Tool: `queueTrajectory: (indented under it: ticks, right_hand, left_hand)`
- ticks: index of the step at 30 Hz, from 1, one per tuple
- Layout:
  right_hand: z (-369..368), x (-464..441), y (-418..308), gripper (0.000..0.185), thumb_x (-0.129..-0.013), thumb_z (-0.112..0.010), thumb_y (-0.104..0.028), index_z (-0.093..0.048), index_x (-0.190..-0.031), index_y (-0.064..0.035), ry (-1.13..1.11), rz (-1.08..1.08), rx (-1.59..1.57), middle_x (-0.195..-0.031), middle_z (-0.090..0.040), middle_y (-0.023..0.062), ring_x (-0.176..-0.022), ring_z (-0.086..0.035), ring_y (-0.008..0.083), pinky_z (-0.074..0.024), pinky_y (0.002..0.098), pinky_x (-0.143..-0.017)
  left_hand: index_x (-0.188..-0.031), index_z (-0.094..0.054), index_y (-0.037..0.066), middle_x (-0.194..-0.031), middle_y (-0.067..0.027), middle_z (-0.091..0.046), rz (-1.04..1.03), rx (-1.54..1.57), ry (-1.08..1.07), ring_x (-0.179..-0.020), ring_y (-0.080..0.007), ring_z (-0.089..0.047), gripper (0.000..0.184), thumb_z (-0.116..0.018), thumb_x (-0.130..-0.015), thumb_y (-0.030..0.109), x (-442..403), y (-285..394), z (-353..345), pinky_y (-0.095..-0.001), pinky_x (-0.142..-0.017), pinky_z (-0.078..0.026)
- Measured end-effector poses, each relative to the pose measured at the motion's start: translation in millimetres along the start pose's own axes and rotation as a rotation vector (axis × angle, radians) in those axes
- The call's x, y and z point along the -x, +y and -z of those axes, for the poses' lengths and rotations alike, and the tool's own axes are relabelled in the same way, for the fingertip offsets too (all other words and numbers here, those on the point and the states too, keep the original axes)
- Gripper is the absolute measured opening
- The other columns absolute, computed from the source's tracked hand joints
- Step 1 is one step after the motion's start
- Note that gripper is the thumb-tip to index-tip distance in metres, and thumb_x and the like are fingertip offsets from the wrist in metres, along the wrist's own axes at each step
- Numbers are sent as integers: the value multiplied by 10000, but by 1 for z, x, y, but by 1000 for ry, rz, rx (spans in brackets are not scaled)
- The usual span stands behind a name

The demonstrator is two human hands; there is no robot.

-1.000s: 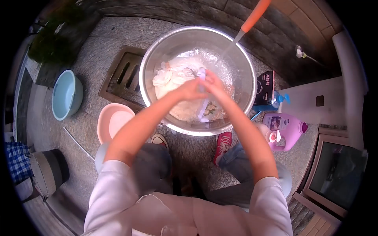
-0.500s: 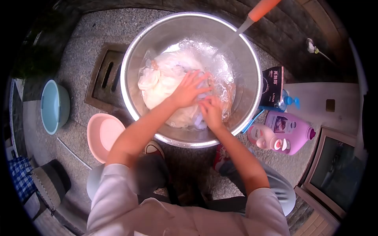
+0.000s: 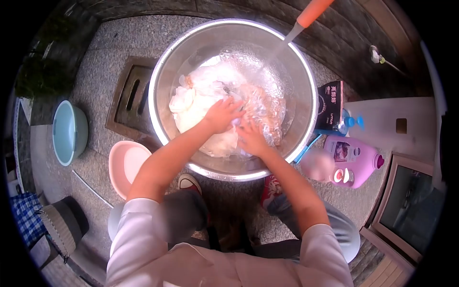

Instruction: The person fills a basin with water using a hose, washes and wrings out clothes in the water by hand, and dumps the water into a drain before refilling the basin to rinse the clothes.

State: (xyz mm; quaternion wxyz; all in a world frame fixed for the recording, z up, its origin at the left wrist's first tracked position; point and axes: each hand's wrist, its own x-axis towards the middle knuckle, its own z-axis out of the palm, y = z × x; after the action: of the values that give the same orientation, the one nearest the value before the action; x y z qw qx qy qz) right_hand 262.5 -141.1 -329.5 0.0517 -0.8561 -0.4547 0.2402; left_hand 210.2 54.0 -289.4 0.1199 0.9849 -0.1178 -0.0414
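A large steel basin (image 3: 160, 125) holds water and a heap of wet white cloth (image 3: 184, 103). Peach-patterned wet fabric (image 3: 267, 111) lies at the heap's right side, under the water. My left hand (image 3: 223, 116) rests on the white cloth with its fingers spread to the right. Close beside it, my right hand (image 3: 252, 137) touches the fabric, its fingers stretched apart. A small lilac patch shows between the hands; the fingertips are partly lost in the wet folds. From an orange-ended hose (image 3: 313, 13), water runs into the basin.
Right of the basin stand a black packet (image 3: 331, 107), a blue pump bottle (image 3: 351, 123), a blue brush (image 3: 304, 152) and a purple detergent bottle (image 3: 356, 160). A pink basin (image 3: 125, 165) and a light-blue basin (image 3: 70, 133) sit left, near a floor drain (image 3: 125, 112).
My hands have shifted slightly left and down, and my right fingers have spread. The lilac fabric between them is mostly out of sight now, while more peach-patterned fabric shows.
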Motion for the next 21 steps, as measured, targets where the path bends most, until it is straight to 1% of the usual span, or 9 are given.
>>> queueTrajectory:
  ticks: [4,6,8,11,12,14,16,17,21]
  right_hand:
    - [8,-19,23,720,-707,-576,-417,-290,-1336,-214,-105,55,-68,-1384,-285,116,-1242,-290,361,-149,539,-1016]
    - [10,-32,30,665,-707,-566,-402,-374,-1272,-109,-6,-82,-349,-1285,-404,162,-1180,-383,341,-214,519,-994]
    - [-19,-34,25,641,-697,-558,-405,-408,-1217,-62,300,-331,-301,-1175,-494,165,-1105,-448,350,-294,485,-942]
    - [-17,-25,26,648,-682,-536,-420,-443,-1205,-48,-80,-65,-222,-1225,-467,173,-1087,-473,348,-315,461,-954]
    - [-12,-20,28,626,-692,-516,-423,-478,-1173,-24,-184,206,-76,-1232,-460,182,-1083,-477,348,-318,457,-953]
    - [-2,-18,25,559,-705,-495,-412,-541,-1108,-27,-305,93,-135,-1193,-497,176,-1131,-439,330,-304,450,-967]
    - [-12,-24,16,474,-717,-482,-389,-578,-1059,-76,244,-274,-63,-1135,-543,160,-1138,-422,346,-286,450,-976]
    - [-5,-25,9,400,-731,-489,-336,-595,-1021,-82,-241,-213,81,-1113,-555,160,-1119,-426,380,-270,434,-987]
    - [7,12,-2,269,-764,-495,-156,-601,-999,-78,-141,111,57,-1061,-578,165,-1048,-503,340,-401,438,-881]
  left_hand:
    - [-1288,-389,204,-1402,-73,-251,83,-178,-375,-1294,-273,-218,650,-573,-722,467,-19,-5,-22,-420,-1052,-162]
    - [-1300,-363,134,-1379,-106,-287,704,59,-269,-1279,-295,-237,690,-556,-736,481,-28,-11,-41,-439,-1043,-170]
    - [-1301,-349,73,-1362,-135,-307,701,60,-366,-1263,-325,-253,728,-532,-746,507,-24,-4,-51,-436,-1043,-164]
    - [-1282,-367,43,-1317,-149,-370,196,-253,-522,-1243,-341,-282,686,-451,-788,511,-3,6,-55,-435,-1042,-166]
    - [-1282,-367,43,-1317,-149,-370,199,-252,-523,-1243,-341,-282,686,-451,-788,511,1,5,-39,-435,-1042,-166]
    - [-1291,-335,-17,-1375,-174,-279,245,122,-494,-1263,-351,-244,682,-471,-791,426,11,2,-20,-457,-1039,-141]
    - [-1258,-402,27,-1297,-182,-391,463,119,-360,-1234,-339,-295,592,-440,-812,414,8,3,-43,-452,-1040,-154]
    - [-1240,-425,30,-1292,-176,-397,469,-61,-381,-1237,-321,-293,586,-442,-814,432,9,15,-54,-427,-1042,-163]
    - [-1010,-598,60,-981,-149,-574,312,-65,-407,-984,-255,-517,528,-407,-837,521,24,16,-23,-365,-896,-372]
